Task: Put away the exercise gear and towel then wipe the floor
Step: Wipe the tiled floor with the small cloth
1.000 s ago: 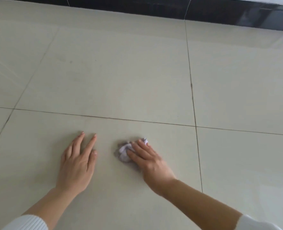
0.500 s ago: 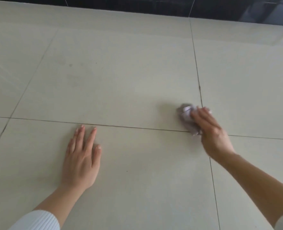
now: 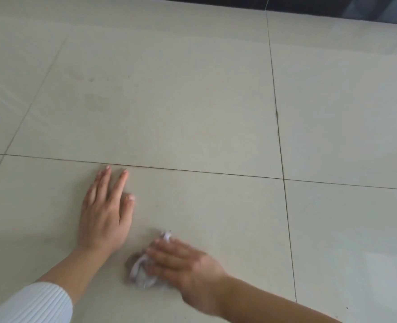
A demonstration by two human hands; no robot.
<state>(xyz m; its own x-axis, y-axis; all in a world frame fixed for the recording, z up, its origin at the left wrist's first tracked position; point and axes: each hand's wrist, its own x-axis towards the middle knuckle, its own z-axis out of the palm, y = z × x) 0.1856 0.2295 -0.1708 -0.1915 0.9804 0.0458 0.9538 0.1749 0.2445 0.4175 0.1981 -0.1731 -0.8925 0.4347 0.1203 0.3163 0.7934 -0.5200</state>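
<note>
My right hand [image 3: 181, 264] holds a crumpled pale grey-lilac cloth [image 3: 139, 271] down against the beige tiled floor [image 3: 169, 101], near the bottom centre of the view. The fingers lie over the wad, and the hand is motion-blurred. The cloth sticks out to the left of the fingers and a little past the fingertips. My left hand [image 3: 104, 213] rests flat on the same tile just to the left, fingers straight and spread, holding nothing. The two hands are close but apart.
Dark grout lines cross the floor; one runs left to right just beyond my left fingertips [image 3: 193, 170]. A dark skirting or wall base [image 3: 286, 3] runs along the far edge. Faint smudges mark the far tile [image 3: 92, 79].
My right hand swept the cloth out to the right and away, over the grout line, then back toward me to a spot near my left hand. My left hand stayed planted.
</note>
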